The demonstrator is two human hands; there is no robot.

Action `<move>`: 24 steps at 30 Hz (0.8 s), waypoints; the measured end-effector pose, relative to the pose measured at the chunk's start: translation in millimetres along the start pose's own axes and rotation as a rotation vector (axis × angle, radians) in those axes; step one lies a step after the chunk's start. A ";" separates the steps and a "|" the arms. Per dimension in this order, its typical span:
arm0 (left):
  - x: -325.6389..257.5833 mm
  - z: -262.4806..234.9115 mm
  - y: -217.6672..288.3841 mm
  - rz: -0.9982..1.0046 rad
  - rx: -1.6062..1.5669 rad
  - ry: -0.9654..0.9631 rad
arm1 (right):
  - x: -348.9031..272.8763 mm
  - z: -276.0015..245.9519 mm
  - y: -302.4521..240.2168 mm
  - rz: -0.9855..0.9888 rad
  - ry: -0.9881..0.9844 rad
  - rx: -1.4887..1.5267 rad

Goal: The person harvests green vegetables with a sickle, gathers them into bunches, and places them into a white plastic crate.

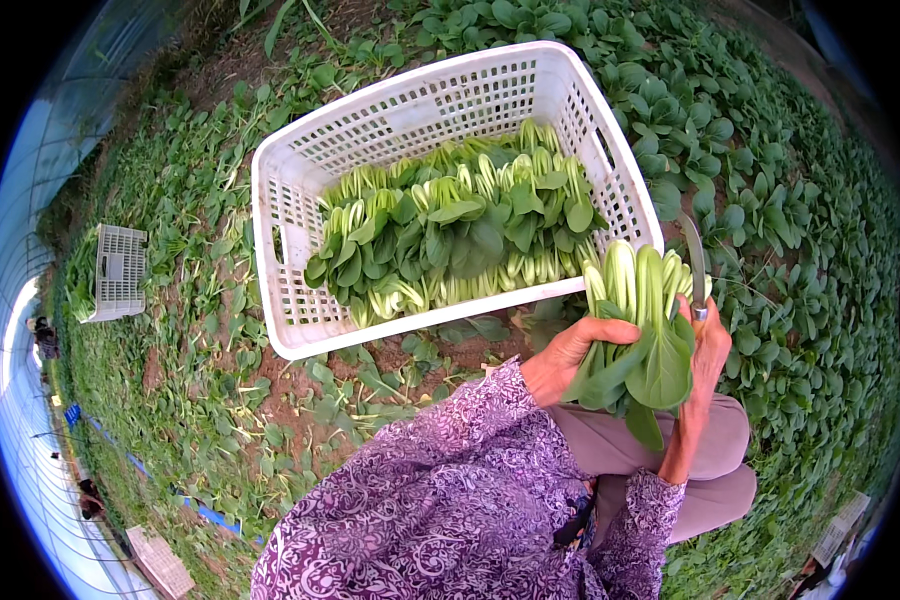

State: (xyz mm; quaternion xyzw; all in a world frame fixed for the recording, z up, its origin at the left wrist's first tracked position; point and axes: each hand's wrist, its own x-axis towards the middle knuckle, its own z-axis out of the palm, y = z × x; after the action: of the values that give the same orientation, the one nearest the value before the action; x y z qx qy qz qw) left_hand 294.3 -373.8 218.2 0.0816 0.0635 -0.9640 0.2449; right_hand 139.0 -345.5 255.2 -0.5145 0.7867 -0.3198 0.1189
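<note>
A bunch of bok choy (642, 345) is gripped in my left hand (568, 352), its pale stalk ends up and its dark green leaves hanging down over my knee. The thumb presses across the leaves, while the fingers behind are hidden. My right hand (708, 352) is closed round the handle of a curved harvest knife (696, 262) and rests against the bunch's right side. The blade points upward, just right of the stalks. Left of the bunch stands a white plastic crate (435, 318) holding rows of bok choy (470, 215).
Growing bok choy (705, 140) covers the ground on the right. Cut leaves (270, 440) lie over the soil to the left. Another white crate (120, 272) stands far left, beyond it a plastic greenhouse wall (30, 230). A pale crate (160, 560) lies at the lower left.
</note>
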 end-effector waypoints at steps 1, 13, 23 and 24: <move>-1.4 0.1 1.9 0.002 0.006 0.023 | 2.4 1.9 -2.9 -0.016 -0.014 0.036; -48.4 -24.7 25.0 0.032 0.081 0.117 | -23.2 -24.0 74.9 0.231 0.249 -0.287; -58.1 -96.9 36.3 0.248 0.804 0.163 | -17.2 -57.4 -131.2 -0.231 -0.926 1.425; -51.6 -103.4 30.8 0.256 0.631 0.058 | -16.8 -61.3 -142.6 -0.314 -0.963 1.453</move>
State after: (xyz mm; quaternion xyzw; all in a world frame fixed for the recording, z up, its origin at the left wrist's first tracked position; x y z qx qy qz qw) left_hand 367.0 -360.0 124.2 0.1881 -0.2414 -0.8948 0.3250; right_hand 219.4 -345.2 389.1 -0.4926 0.1740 -0.5020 0.6893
